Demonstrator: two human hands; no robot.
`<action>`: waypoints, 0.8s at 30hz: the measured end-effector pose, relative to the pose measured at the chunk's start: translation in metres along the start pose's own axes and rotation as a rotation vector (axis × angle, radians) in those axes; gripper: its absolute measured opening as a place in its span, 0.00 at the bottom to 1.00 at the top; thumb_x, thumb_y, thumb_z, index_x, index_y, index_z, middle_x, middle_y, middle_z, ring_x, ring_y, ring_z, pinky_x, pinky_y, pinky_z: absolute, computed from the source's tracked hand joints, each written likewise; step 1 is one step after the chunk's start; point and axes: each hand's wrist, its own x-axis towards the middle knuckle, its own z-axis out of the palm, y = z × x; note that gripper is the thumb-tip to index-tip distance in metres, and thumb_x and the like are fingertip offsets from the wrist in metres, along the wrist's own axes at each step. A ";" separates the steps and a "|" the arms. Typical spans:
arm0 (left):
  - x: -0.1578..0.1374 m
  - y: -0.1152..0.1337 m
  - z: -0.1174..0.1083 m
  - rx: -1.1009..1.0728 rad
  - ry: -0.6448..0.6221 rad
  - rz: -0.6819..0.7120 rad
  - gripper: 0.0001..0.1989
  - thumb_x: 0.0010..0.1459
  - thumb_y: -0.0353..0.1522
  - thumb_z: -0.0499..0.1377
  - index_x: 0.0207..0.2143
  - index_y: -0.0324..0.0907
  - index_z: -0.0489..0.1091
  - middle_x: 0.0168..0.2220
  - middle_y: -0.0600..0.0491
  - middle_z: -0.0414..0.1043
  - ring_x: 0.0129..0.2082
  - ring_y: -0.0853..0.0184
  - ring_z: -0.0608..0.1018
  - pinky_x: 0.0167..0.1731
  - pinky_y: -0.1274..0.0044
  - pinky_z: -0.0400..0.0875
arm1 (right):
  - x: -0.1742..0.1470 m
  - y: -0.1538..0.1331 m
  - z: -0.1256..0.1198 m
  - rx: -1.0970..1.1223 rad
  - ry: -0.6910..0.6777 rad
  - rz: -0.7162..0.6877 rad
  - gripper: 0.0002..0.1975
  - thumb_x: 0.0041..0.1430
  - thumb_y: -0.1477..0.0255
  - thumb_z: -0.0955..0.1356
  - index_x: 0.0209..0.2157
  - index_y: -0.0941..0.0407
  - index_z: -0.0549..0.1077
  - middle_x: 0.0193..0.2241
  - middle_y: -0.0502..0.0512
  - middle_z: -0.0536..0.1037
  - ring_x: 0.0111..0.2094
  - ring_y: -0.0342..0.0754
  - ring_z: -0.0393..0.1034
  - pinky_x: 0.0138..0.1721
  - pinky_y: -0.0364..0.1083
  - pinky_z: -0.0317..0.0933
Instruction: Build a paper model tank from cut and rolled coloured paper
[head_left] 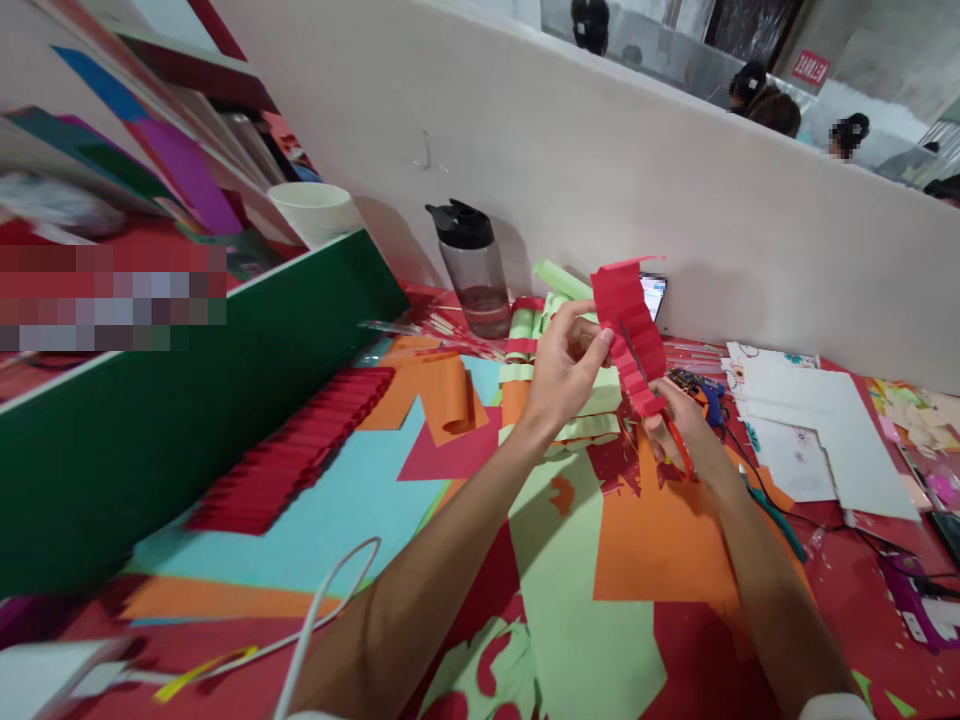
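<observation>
Red tbl (844, 610) — hands (564, 368) (679, 422) w/ red ppr (619, 298), scissors (681, 448).

No text can be read, even on the red sign (811, 67).

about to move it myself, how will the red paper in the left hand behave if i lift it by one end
It is probably light, as the left hand holds the red paper up between fingertips. It may sag or bend along its visible creases. It could snag or tear if tugged, since a scissors blade lies against it.
</observation>
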 end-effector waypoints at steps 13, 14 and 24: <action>-0.003 0.002 0.004 -0.020 0.021 -0.025 0.18 0.62 0.44 0.66 0.48 0.45 0.68 0.27 0.59 0.73 0.25 0.70 0.77 0.29 0.77 0.74 | -0.001 -0.003 0.005 0.037 0.040 0.065 0.29 0.58 0.41 0.70 0.40 0.54 0.70 0.20 0.42 0.64 0.14 0.40 0.57 0.15 0.41 0.51; -0.003 0.003 0.005 -0.023 0.018 -0.031 0.18 0.62 0.44 0.66 0.48 0.45 0.68 0.27 0.58 0.73 0.25 0.70 0.77 0.29 0.77 0.73 | -0.001 -0.003 0.005 0.036 0.039 0.058 0.30 0.58 0.40 0.69 0.40 0.54 0.70 0.20 0.42 0.64 0.14 0.40 0.58 0.15 0.41 0.51; -0.007 0.001 0.007 -0.094 -0.070 -0.074 0.22 0.61 0.45 0.67 0.51 0.45 0.67 0.29 0.57 0.73 0.27 0.71 0.76 0.29 0.79 0.72 | -0.001 0.008 0.004 0.069 0.040 -0.012 0.33 0.56 0.37 0.69 0.41 0.54 0.68 0.22 0.43 0.66 0.16 0.40 0.61 0.17 0.41 0.56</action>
